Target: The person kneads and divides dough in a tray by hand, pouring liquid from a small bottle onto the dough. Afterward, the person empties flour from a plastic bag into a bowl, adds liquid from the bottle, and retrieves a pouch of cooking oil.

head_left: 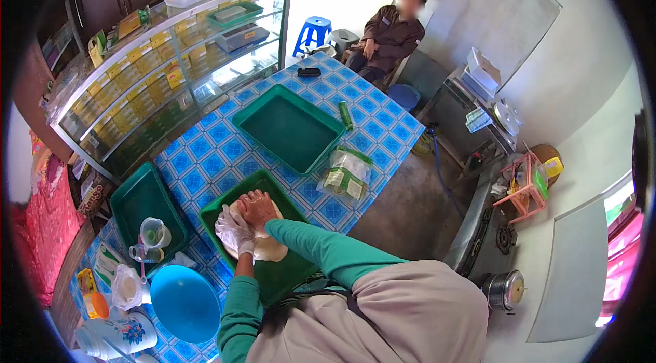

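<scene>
A pale lump of dough (275, 248) lies in a green tray (217, 200) at the near side of the table. On its left edge is my left hand (236, 232), in a clear plastic glove, with the fingers curled over the dough. My right hand (258, 210), which looks bare, presses on the dough's far side with bent fingers. The two hands are close together, and they and my right forearm cover part of the dough.
Other green trays (301, 167) (179, 236) flank the work tray. A plastic pouch (347, 175) lies to the right. A blue bowl (184, 303), plastic cups (154, 232) and a white flowered jug (121, 333) stand at left. One person (393, 38) sits beyond the table.
</scene>
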`<move>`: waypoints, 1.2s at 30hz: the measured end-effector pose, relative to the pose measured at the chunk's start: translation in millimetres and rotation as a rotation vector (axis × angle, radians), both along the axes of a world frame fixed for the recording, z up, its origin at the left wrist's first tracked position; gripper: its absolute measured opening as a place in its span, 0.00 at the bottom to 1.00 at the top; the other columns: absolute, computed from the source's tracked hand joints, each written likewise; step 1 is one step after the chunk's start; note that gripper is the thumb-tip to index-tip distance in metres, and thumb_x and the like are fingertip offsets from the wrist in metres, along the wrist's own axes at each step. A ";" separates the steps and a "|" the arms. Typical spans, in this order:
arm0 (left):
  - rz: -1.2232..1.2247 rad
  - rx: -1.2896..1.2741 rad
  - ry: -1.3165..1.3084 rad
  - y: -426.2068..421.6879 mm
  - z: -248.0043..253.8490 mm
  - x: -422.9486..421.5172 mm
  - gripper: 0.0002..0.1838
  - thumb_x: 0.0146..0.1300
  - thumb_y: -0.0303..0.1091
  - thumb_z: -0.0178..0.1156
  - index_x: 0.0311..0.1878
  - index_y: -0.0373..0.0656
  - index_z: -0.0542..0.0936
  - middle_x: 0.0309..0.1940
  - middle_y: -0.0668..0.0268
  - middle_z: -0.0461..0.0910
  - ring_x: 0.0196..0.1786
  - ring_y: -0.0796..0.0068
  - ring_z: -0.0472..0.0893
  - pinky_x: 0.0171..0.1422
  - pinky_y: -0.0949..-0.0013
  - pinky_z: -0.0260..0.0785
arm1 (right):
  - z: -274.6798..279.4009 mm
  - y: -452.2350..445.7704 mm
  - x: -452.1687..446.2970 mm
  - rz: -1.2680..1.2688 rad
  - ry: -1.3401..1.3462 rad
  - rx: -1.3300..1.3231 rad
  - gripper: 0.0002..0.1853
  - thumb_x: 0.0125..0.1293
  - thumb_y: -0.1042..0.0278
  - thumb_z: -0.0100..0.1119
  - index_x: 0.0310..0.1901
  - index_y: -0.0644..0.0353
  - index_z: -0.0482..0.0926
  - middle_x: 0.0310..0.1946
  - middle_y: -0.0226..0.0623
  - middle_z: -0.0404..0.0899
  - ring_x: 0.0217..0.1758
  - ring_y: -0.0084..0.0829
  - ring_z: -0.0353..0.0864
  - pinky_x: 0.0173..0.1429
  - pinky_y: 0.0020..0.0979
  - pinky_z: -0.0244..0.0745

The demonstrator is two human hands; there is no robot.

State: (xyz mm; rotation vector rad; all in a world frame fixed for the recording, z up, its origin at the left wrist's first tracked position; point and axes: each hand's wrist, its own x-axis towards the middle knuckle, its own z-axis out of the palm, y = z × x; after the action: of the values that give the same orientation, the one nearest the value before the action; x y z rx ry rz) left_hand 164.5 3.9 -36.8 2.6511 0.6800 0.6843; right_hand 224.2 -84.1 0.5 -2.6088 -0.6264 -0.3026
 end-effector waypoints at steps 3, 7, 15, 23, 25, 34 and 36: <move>0.010 -0.023 0.046 -1.6 6.5 0.1 0.24 0.73 0.47 0.45 0.65 0.46 0.73 0.53 0.56 0.77 0.56 0.53 0.73 0.62 0.52 0.62 | -2.7 -1.1 0.0 -0.008 -0.022 0.009 0.16 0.71 0.54 0.47 0.41 0.54 0.81 0.39 0.38 0.80 0.47 0.40 0.76 0.51 0.46 0.68; 0.018 -0.049 0.059 -3.0 11.3 0.1 0.24 0.73 0.48 0.44 0.65 0.46 0.72 0.53 0.55 0.77 0.56 0.53 0.73 0.62 0.52 0.62 | -3.1 -1.3 0.5 -0.004 -0.046 0.024 0.15 0.71 0.54 0.47 0.41 0.54 0.81 0.39 0.38 0.80 0.47 0.40 0.77 0.51 0.46 0.68; 0.011 -0.015 0.034 -1.9 6.0 -0.4 0.24 0.73 0.47 0.44 0.64 0.46 0.73 0.53 0.56 0.76 0.56 0.54 0.73 0.63 0.54 0.62 | -0.2 -0.7 -0.9 0.004 0.030 -0.005 0.15 0.70 0.54 0.49 0.41 0.54 0.81 0.38 0.39 0.80 0.47 0.40 0.76 0.51 0.46 0.68; 0.011 0.008 0.023 0.7 -3.6 2.9 0.24 0.72 0.47 0.43 0.64 0.46 0.73 0.52 0.58 0.76 0.55 0.55 0.72 0.63 0.55 0.61 | -0.1 -0.4 0.4 -0.006 -0.035 0.002 0.15 0.71 0.54 0.48 0.42 0.54 0.81 0.38 0.39 0.80 0.48 0.40 0.76 0.51 0.46 0.69; 0.026 0.004 0.039 -0.5 -1.2 3.5 0.24 0.72 0.47 0.43 0.64 0.46 0.73 0.53 0.58 0.76 0.55 0.54 0.72 0.63 0.55 0.61 | 6.5 -1.4 1.9 0.007 -0.005 -0.023 0.15 0.71 0.54 0.48 0.42 0.54 0.81 0.38 0.39 0.80 0.48 0.41 0.76 0.51 0.46 0.69; 0.016 -0.051 0.124 0.3 7.7 2.8 0.25 0.73 0.49 0.42 0.65 0.46 0.73 0.54 0.57 0.77 0.55 0.54 0.73 0.62 0.53 0.63 | -0.9 1.4 1.1 -0.021 0.015 -0.013 0.17 0.71 0.53 0.48 0.41 0.54 0.82 0.39 0.39 0.81 0.48 0.41 0.77 0.52 0.47 0.70; 0.031 -0.057 0.132 0.4 8.9 2.5 0.25 0.73 0.49 0.42 0.65 0.47 0.73 0.54 0.57 0.77 0.55 0.54 0.73 0.62 0.54 0.63 | -2.6 2.6 -3.0 -0.027 -0.050 0.006 0.17 0.71 0.53 0.48 0.41 0.54 0.82 0.39 0.39 0.81 0.48 0.41 0.77 0.51 0.47 0.71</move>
State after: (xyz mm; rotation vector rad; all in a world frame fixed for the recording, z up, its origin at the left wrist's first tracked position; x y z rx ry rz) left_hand 167.0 4.3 -27.8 2.6561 0.7664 0.4938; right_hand 221.2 -81.5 -2.2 -2.6129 -0.6068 -0.3779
